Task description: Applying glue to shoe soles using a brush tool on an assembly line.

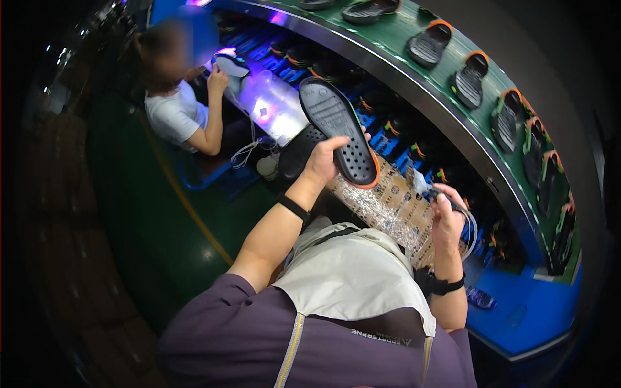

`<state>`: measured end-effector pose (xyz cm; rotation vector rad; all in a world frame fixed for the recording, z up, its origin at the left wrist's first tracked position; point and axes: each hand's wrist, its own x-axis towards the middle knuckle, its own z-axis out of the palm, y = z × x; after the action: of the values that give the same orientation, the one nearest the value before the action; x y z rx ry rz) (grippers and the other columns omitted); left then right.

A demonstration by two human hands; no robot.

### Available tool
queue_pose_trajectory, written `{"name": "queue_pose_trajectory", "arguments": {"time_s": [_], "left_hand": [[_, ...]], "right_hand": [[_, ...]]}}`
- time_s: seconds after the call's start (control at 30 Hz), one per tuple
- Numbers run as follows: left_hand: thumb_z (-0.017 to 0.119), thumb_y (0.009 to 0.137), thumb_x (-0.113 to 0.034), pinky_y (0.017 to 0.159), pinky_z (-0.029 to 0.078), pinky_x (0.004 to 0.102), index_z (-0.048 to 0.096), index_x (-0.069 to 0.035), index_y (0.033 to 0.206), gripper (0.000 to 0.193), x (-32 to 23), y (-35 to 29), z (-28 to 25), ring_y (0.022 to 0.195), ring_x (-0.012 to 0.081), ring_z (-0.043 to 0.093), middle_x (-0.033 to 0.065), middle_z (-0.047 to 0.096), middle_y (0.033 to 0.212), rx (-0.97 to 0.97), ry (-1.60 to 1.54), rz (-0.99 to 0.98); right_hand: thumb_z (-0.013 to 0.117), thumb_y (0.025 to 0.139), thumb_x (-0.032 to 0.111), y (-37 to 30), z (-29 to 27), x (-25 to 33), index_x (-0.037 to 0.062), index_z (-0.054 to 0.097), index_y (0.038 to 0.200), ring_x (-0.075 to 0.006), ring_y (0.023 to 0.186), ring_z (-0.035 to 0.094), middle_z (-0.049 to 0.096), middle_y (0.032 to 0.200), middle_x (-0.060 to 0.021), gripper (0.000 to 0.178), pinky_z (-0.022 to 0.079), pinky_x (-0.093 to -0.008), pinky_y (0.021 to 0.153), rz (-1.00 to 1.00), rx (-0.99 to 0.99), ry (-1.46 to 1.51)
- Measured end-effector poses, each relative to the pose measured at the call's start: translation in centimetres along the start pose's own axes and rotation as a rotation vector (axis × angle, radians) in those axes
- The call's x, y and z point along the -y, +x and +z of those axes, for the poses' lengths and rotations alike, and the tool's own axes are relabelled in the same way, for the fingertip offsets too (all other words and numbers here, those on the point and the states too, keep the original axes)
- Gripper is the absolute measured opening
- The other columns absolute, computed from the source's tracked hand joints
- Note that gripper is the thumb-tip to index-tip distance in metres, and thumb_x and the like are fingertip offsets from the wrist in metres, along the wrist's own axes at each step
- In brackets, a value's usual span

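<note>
My left hand grips a dark grey shoe sole near its heel, thumb on top. The sole has small holes toward the heel and an orange rim at that end. In my right hand is a dark-handled tool with a grey cord or tube looping down beside the wrist. Its whitish tip points toward the sole but stays apart from it. Another dark sole lies just beyond my left hand, partly hidden. Below both hands is a worktop covered in brown patterned sheet and crinkled clear film.
A green conveyor carrying several black soles curves along the far and right sides. Blue racks with dark shoes stand beneath it. At left a seated person holds a shoe by a purple-lit metal table. A bottle lies on a blue surface at lower right.
</note>
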<state>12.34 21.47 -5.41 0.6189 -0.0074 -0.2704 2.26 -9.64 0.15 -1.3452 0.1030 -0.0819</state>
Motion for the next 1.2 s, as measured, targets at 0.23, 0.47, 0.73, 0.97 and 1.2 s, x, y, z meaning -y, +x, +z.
{"name": "queue_pose_trajectory", "arguments": {"time_s": [0.23, 0.47, 0.73, 0.97, 1.2], "left_hand": [[0.066, 0.102, -0.042, 0.116, 0.049, 0.0474, 0.050, -0.002, 0.151, 0.066, 4.4, -2.0, 5.5, 0.132, 0.0353, 0.063, 0.0181, 0.063, 0.142, 0.265, 0.009, -0.041], [0.011, 0.095, -0.090, 0.114, 0.050, 0.0522, 0.043, -0.006, 0.159, 0.110, 6.6, -2.8, 9.0, 0.129, 0.0389, 0.063, 0.0193, 0.060, 0.147, 0.294, -0.147, -0.221], [0.017, 0.104, -0.079, 0.123, 0.040, 0.0459, 0.047, -0.009, 0.158, 0.093, 7.3, -2.7, 9.5, 0.144, 0.0295, 0.051, 0.0115, 0.054, 0.157, 0.330, -0.138, -0.273], [0.017, 0.109, -0.071, 0.125, 0.036, 0.0434, 0.044, -0.010, 0.160, 0.084, 7.7, -2.4, 9.3, 0.147, 0.0253, 0.049, 0.0085, 0.053, 0.158, 0.125, -0.045, -0.220], [0.031, 0.106, -0.075, 0.125, 0.036, 0.0430, 0.046, -0.009, 0.159, 0.085, 8.1, -2.3, 8.9, 0.147, 0.0271, 0.048, 0.0100, 0.051, 0.160, 0.136, -0.067, -0.270]], "right_hand": [[0.076, 0.094, 0.014, 1.7, 3.9, 3.6, 0.0022, 0.078, 0.114, -0.0056, 0.077, 0.059, 0.071, 0.091, 0.0001, 0.023, 0.046, -0.0210, 0.071, -0.155, 0.067, -0.131], [0.073, 0.096, 0.009, 3.4, 5.9, 5.2, 0.0008, 0.077, 0.112, -0.0021, 0.063, 0.056, 0.069, 0.079, 0.0036, 0.018, 0.046, -0.0193, 0.058, -0.150, 0.029, -0.018], [0.074, 0.096, 0.013, 4.5, 6.3, 5.2, 0.0013, 0.077, 0.115, -0.0030, 0.075, 0.058, 0.068, 0.083, 0.0024, 0.022, 0.047, -0.0191, 0.070, -0.221, 0.003, -0.030], [0.074, 0.096, 0.007, 5.0, 6.9, 4.7, -0.0008, 0.077, 0.110, -0.0036, 0.075, 0.058, 0.069, 0.085, 0.0028, 0.017, 0.048, -0.0209, 0.068, -0.287, -0.015, -0.042], [0.073, 0.096, 0.010, 4.6, 7.3, 4.6, 0.0002, 0.077, 0.113, -0.0027, 0.075, 0.056, 0.067, 0.085, 0.0040, 0.020, 0.046, -0.0203, 0.068, -0.371, -0.062, -0.162]]}}
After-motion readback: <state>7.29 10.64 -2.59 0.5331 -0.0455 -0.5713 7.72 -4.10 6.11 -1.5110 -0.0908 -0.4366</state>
